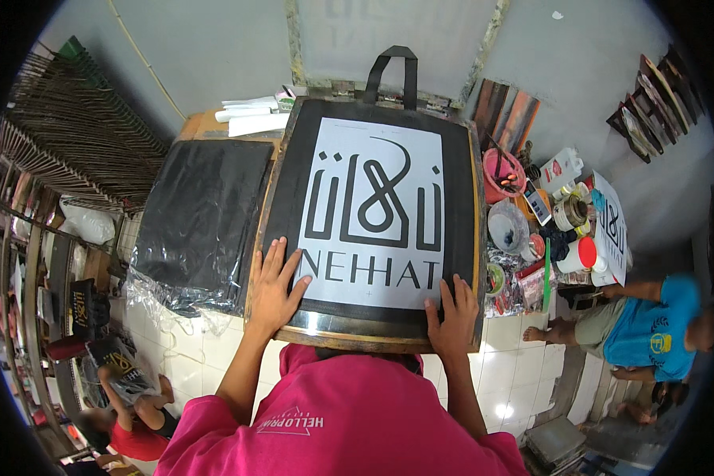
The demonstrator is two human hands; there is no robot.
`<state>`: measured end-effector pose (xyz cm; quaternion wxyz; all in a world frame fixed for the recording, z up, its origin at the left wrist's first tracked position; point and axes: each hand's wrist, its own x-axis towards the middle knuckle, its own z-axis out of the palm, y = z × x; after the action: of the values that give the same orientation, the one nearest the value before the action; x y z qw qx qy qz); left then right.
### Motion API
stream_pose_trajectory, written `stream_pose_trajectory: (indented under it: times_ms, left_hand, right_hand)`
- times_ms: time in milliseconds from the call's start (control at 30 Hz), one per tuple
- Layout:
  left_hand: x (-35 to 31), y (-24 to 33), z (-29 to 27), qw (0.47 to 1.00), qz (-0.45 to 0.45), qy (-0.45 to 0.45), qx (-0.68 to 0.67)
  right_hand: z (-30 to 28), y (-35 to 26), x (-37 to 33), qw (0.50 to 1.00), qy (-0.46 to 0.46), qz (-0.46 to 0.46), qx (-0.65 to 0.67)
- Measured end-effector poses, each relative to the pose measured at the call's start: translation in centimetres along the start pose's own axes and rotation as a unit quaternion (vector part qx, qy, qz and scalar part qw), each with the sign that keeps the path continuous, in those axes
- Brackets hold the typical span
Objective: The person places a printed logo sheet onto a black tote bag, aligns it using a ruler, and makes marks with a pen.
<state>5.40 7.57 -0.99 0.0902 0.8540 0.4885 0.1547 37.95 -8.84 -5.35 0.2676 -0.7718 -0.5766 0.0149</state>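
A black tote bag (458, 159) lies flat on a wood-edged board (349, 325), its handle loop (410, 79) reaching past the far edge. On top of it rests a white paper sheet (333, 139) printed with large black lettering. My left hand (276, 289) is spread with its palm down at the near left, its fingertips by the sheet's lower left edge. At the near right, my right hand (454, 316) lies with fingers stretched out on the bag beside the sheet's lower right corner. Neither hand holds anything.
Black bags in clear plastic (202, 210) lie to the left. Paper rolls (258, 124) sit behind them. On the right stand a pink basket (503, 176), a white jug (562, 168) and several tubs. A wire rack (79, 127) stands far left. People sit low on both sides.
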Motion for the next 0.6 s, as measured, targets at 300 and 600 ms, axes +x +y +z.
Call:
stream_pose_trajectory:
  times_ms: [300,600]
  left_hand:
    - [0.03,-0.1,-0.04,1.0,0.003,0.001,-0.006]
    - [0.13,0.0,-0.47,1.0,-0.004,0.003,-0.011]
  right_hand:
    - [0.42,0.32,-0.42,1.0,0.014,-0.01,0.012]
    - [0.58,0.78,-0.85,0.999,0.018,-0.004,0.028]
